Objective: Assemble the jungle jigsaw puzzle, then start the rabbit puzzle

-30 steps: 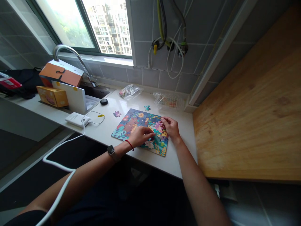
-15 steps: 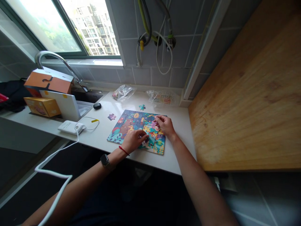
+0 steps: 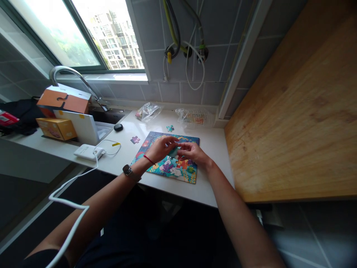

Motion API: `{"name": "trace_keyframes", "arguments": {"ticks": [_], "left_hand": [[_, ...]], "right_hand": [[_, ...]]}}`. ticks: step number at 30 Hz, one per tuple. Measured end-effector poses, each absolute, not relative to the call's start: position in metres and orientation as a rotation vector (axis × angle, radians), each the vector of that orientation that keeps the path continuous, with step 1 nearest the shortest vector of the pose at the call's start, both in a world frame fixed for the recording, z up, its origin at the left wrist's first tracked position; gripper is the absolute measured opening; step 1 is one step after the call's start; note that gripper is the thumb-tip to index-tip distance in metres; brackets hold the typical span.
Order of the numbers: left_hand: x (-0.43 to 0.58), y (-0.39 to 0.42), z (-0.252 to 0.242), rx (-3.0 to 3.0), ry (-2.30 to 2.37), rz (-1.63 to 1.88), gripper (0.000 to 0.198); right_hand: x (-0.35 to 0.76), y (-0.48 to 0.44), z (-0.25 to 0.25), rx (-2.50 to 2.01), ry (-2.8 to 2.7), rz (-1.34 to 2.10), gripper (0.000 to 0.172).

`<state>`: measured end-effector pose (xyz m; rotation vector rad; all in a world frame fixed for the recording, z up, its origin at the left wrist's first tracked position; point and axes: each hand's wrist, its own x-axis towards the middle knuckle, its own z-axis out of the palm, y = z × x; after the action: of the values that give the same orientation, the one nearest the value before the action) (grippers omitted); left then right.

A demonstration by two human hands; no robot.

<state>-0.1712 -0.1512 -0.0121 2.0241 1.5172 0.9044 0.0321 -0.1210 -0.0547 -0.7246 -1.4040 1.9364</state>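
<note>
Item one, as I logged it from my remote station: a jigsaw puzzle [image 3: 170, 172] lay flat on a white countertop [image 3: 216, 156], its visible lower part showing rabbits among teal leaves.

Item two: the left hand [image 3: 161, 149], wearing a red string bracelet [image 3: 148, 160] and a black wristwatch [image 3: 128, 170], arched over the puzzle's upper half.

Item three: the right hand [image 3: 193, 154] lay beside it, its fingers [image 3: 182, 147] meeting the left hand over the puzzle. Between them showed a teal patch [image 3: 174, 152]. I could not tell whether it was a loose piece, nor whether either hand was grasping or had released anything.

Item four: a purple puzzle piece [image 3: 135, 140] and a teal puzzle piece [image 3: 170, 128] lay apart, just beyond the puzzle.

Also catalogued: two clear plastic bags [image 3: 147, 111], [image 3: 192, 117], a white power bank [image 3: 87, 152] with its white cable [image 3: 69, 201], and a steel faucet [image 3: 75, 79].
</note>
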Motion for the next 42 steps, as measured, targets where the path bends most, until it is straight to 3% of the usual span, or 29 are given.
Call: {"name": "trace_keyframes", "arguments": {"ticks": [5,9,12,21,29,35,42], "left_hand": [[-0.174,-0.161,-0.011,2.007,1.543,0.962,0.047],[-0.176,-0.177,-0.014,2.235,1.665,0.728,0.070],[-0.174,-0.185,-0.019,2.295,1.778,0.622,0.066],[-0.179,-0.182,-0.024,2.370,1.684,0.473,0.065],[-0.168,-0.189,-0.035,2.517,1.311,0.348,0.060],[-0.165,-0.183,-0.048,2.524,1.176,0.412,0.057],[-0.174,-0.179,-0.063,2.498,1.209,0.398,0.070]], "right_hand": [[0.031,-0.122,-0.055,-0.745,-1.249,1.919,0.077],[0.029,-0.121,-0.059,-0.768,-1.301,1.905,0.061],[0.027,-0.121,-0.062,-0.810,-1.280,1.878,0.050],[0.027,-0.124,-0.054,-0.875,-1.390,1.905,0.048],[0.036,-0.105,-0.060,-1.031,-1.141,1.218,0.056],[0.033,-0.103,-0.068,-1.060,-1.160,1.251,0.052],[0.031,-0.103,-0.069,-1.064,-1.211,1.260,0.049]]}}
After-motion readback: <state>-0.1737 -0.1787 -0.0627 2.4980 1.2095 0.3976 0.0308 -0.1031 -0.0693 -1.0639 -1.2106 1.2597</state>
